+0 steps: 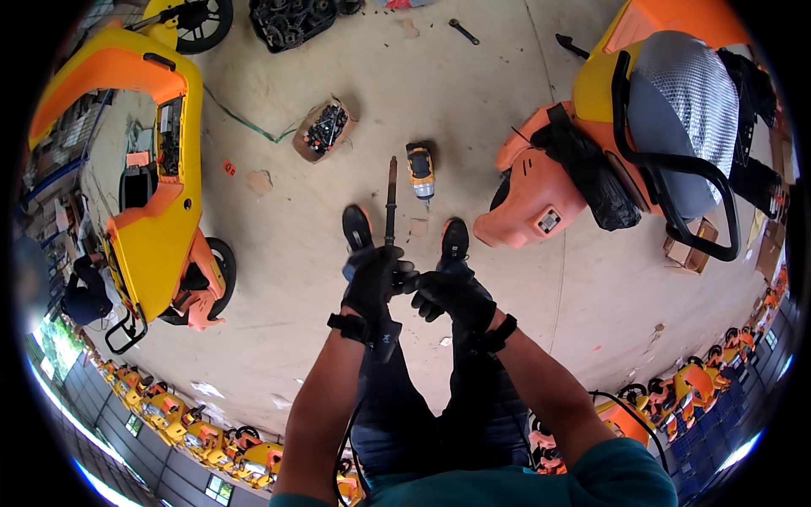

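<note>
My left hand, in a black glove, is closed around the lower end of a long slim dark rod. The rod points away from me and has a rusty-brown far tip. Close beside it, my gloved right hand has its fingers curled in toward the left fingertips. Whatever the right fingers hold, if anything, is hidden. On the floor just past my shoes lies a yellow and black cordless drill, its bit toward me. Left of the drill, an open cardboard box contains small metal hardware.
A yellow and orange scooter body stands at left, a person behind it. Another scooter with a silver-covered seat is at right. Farther off are a black crate of metal parts and a wrench. Scooters line the rear.
</note>
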The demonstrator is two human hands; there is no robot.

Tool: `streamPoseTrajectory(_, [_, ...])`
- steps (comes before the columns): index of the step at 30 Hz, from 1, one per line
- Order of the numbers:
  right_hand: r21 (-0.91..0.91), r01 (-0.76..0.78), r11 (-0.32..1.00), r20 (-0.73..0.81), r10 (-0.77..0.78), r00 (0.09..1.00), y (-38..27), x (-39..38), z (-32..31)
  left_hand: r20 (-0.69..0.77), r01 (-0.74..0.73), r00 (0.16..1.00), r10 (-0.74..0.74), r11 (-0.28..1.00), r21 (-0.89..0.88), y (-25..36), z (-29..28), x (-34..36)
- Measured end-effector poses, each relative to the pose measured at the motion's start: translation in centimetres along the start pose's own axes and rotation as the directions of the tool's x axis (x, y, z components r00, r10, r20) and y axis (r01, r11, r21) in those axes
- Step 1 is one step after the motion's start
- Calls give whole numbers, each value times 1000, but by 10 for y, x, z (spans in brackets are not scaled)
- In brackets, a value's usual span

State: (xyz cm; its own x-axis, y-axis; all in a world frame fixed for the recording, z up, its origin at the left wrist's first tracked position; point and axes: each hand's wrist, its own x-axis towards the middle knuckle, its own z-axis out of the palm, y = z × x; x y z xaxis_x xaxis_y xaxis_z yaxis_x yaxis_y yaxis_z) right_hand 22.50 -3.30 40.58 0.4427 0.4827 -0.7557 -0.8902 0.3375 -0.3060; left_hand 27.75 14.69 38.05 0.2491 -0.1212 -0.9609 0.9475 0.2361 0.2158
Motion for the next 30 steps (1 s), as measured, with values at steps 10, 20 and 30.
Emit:
streamPoseTrajectory(10, [331,220,918,-554,0,832,-9,57,-52,-47,90,996,-77,802,590,158,-17,134])
streamPoseTrajectory(20, [505,266,821,-659,168,733,-11,111,34,243,-211,969,-36,381,900,236,-48,319])
streamPoseTrajectory(30, [370,285,884,-761,112,640,-4,126,45,94,-39,994,-52,641,766,310,88,317])
